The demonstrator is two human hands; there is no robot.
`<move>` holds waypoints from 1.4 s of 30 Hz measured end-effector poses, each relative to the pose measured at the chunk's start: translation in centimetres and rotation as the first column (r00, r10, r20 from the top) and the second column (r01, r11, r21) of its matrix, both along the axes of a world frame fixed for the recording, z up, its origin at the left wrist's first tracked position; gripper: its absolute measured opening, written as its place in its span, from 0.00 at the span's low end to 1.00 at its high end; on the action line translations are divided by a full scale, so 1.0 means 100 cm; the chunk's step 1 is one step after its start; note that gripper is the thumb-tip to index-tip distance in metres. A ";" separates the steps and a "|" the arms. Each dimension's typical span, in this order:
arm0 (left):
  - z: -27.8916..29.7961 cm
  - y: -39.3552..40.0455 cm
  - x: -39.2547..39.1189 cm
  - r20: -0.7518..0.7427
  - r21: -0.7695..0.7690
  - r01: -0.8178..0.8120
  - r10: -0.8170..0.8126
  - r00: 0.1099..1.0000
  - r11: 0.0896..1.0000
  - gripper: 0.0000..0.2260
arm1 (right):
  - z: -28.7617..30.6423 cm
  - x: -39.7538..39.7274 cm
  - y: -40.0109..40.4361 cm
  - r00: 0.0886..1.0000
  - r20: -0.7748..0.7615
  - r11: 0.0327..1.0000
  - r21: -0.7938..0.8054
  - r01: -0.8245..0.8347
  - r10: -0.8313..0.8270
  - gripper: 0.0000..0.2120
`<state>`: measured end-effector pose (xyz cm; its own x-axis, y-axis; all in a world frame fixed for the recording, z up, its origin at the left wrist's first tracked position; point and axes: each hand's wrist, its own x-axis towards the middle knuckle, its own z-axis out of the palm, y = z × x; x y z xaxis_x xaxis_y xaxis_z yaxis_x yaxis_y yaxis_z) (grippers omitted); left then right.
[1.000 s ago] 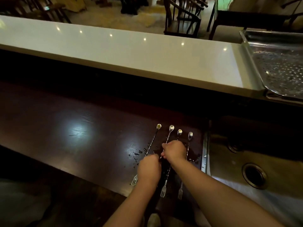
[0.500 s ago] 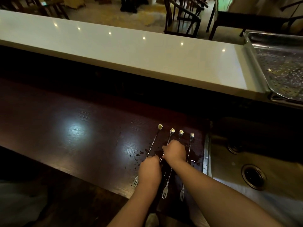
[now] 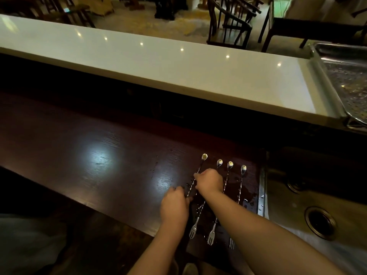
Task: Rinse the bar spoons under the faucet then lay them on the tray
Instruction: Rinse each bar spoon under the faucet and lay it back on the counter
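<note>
Several bar spoons lie side by side on the dark wooden counter point(image 3: 99, 155), bowls away from me and fork ends toward me. The leftmost bar spoon point(image 3: 204, 157) slants left; my right hand point(image 3: 209, 181) pinches its twisted stem near the middle, while my left hand point(image 3: 174, 205) closes on the same stem lower down and hides its fork end. The second spoon point(image 3: 219, 162) passes under my right hand. The third spoon point(image 3: 230, 164) and the rightmost spoon point(image 3: 243, 168) lie untouched. The perforated metal tray point(image 3: 317, 56) sits on the white upper counter at the far right. No faucet is in view.
A steel sink point(image 3: 288, 211) with a round drain point(image 3: 319, 223) adjoins the counter on the right. Water drops wet the wood around the spoons. The long white bar top point(image 3: 158, 62) runs across behind; chairs stand beyond it.
My left hand slid left and now covers the leftmost spoon's fork end. My right hand shifted left from the second spoon's stem to the leftmost one.
</note>
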<state>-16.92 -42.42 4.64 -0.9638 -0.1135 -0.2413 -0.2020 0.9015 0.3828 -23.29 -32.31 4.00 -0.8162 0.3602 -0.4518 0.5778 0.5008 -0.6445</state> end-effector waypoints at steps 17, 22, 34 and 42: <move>0.002 0.002 -0.010 0.124 -0.078 0.095 -0.085 0.989 0.992 0.10 | -0.007 -0.018 -0.004 0.980 0.086 0.973 -0.132 0.187 -0.177 0.08; 0.016 0.016 -0.014 0.071 -0.141 0.204 -0.196 0.978 0.969 0.08 | 0.005 -0.014 0.021 0.976 0.036 0.960 -0.175 0.219 -0.216 0.07; 0.039 0.138 -0.011 0.024 -0.143 0.495 -0.497 0.868 0.857 0.08 | 0.043 0.040 0.164 0.833 -0.019 0.772 -0.386 0.504 -0.553 0.07; 0.050 0.233 0.019 0.003 -0.169 0.687 -0.697 0.717 0.706 0.07 | 0.049 0.110 0.282 0.717 0.013 0.558 -0.618 0.554 -0.697 0.13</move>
<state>-15.06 -19.12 9.59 -0.7970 0.5618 -0.2218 0.5192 0.8248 0.2238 -12.30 -4.11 8.88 -0.5770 0.5669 -0.5879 0.4179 -0.4136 -0.8089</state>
